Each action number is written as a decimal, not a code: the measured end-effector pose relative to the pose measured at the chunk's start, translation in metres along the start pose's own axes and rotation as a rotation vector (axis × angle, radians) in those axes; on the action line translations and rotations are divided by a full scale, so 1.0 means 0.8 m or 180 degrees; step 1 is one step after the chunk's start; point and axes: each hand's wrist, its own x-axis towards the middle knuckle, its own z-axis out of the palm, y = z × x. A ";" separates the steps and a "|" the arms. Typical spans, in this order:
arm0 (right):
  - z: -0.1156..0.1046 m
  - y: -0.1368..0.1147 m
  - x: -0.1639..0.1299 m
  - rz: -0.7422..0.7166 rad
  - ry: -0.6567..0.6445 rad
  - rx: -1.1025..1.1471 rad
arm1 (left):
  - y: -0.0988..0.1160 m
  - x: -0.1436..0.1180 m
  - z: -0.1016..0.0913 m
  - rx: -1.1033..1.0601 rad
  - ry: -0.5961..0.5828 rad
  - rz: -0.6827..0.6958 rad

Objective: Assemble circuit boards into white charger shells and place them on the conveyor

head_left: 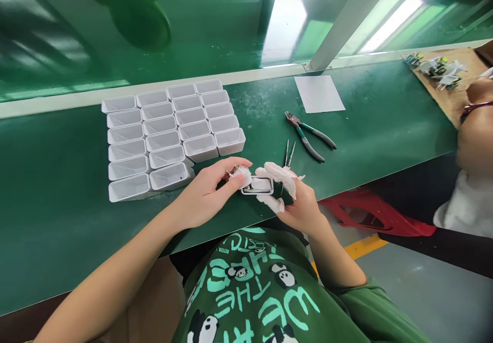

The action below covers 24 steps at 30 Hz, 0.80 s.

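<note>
My left hand (210, 191) pinches a small white plug part (242, 174) with metal prongs at the left end of a white rectangular shell (259, 185). My right hand (290, 194), with white cots on its fingertips, grips that same shell from the right and also holds tweezers (288, 154) that point up and away. Both hands hover just above the near edge of the green bench (365, 137). Just left of the hands, several empty white shells (171, 136) stand in tidy rows.
Green-handled pliers (311, 136) lie right of the tweezers, with a white paper sheet (319, 94) behind them. Another person (475, 148) sits at the far right beside a brown board with small parts (439, 68). A red stool (373, 212) stands below the bench.
</note>
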 end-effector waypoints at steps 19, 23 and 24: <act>0.002 0.000 0.000 -0.0067 -0.0003 0.0052 | -0.001 -0.001 0.017 0.0702 0.1117 0.1280; 0.003 0.001 -0.001 -0.0060 0.0038 0.0050 | -0.003 -0.003 0.017 0.1079 0.1014 0.1951; 0.003 0.001 -0.001 -0.0066 0.0035 0.0034 | -0.004 -0.003 0.017 0.1119 0.0917 0.2098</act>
